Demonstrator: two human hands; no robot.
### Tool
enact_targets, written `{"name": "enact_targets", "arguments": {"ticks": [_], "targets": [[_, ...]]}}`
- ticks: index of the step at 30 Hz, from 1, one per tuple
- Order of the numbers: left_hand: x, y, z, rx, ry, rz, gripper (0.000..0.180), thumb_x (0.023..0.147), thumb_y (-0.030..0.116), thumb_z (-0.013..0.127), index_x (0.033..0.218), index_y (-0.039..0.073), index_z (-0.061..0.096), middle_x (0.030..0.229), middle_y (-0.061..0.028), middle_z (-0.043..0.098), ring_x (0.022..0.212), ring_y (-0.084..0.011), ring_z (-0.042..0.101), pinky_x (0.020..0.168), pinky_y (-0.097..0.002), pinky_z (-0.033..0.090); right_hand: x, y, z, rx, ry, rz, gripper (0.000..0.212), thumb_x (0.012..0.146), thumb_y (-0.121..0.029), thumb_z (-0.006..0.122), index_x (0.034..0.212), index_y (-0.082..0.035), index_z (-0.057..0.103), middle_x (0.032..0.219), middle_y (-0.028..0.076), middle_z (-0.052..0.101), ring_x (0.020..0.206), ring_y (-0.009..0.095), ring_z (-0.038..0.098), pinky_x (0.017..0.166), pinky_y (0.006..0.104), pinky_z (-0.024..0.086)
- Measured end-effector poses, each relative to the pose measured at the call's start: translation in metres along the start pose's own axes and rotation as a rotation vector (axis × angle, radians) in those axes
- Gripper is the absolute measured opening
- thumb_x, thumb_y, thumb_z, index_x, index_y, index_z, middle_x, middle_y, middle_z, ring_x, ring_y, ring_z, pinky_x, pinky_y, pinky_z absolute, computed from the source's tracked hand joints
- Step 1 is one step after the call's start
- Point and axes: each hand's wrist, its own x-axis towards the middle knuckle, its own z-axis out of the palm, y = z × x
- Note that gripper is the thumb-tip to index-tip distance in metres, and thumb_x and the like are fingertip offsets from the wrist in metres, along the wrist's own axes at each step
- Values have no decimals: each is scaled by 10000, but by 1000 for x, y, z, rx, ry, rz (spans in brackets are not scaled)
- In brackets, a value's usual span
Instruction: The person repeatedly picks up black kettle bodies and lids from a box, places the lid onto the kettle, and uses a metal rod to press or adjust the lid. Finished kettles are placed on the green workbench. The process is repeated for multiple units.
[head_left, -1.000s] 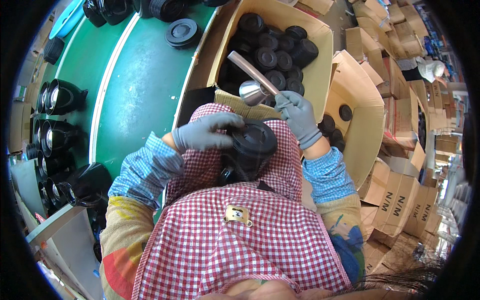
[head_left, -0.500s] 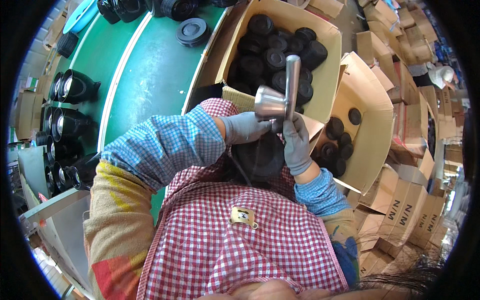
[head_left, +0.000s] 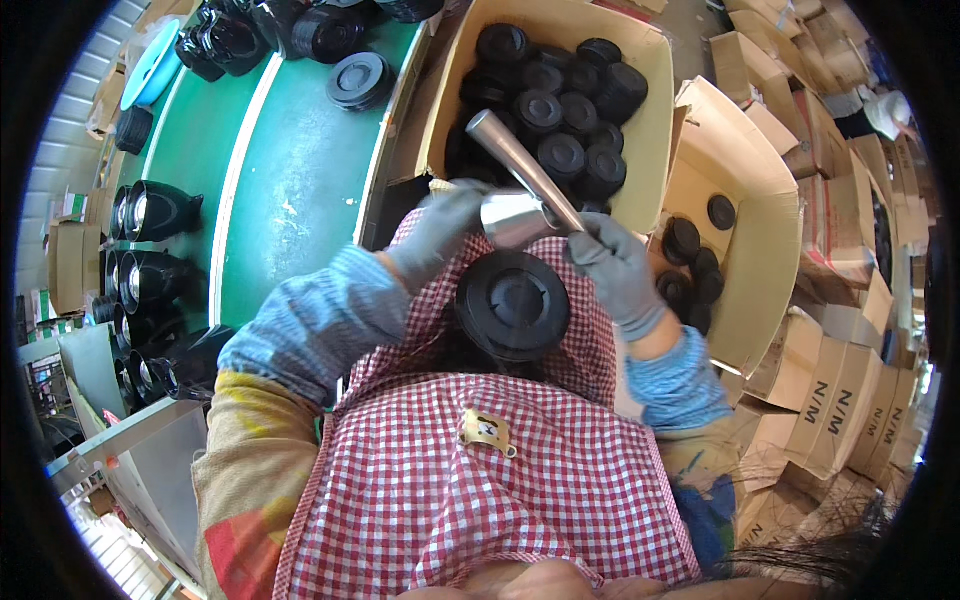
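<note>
Both gloved hands clamped on metal hammer (head_left: 520,195), left hand (head_left: 440,232) at head, right hand (head_left: 612,268) on handle, raised just above black round lid (head_left: 512,303) on lap; off-centre strike could tip lid or hit fingers.

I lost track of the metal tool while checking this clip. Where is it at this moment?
In the head view, the metal tool is up at centre, gripped by the right hand and touched by the left hand, above the round black part and in front of the cardboard box.
</note>
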Motion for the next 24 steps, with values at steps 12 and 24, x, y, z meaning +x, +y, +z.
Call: {"name": "enact_targets", "arguments": {"ticks": [12, 24], "targets": [[10, 102, -85, 213, -251, 164, 326, 936, 213, 684, 1233, 80, 676, 1031, -135, 699, 900, -337, 669, 791, -439, 546, -16, -42, -13, -720, -269, 19, 341, 954, -402, 653, 1071, -89, 724, 866, 153, 691, 795, 311, 671, 743, 422, 528], [57, 69, -75, -91, -602, -2, 293, 982, 242, 642, 1186, 58, 743, 1037, -154, 747, 930, -307, 706, 891, -425, 556, -8, -80, 1, -1250, -591, -68, 492, 943, -545, 572, 1003, -68, 677, 1088, 192, 676, 1020, 363, 650, 878, 495, 497]]}}
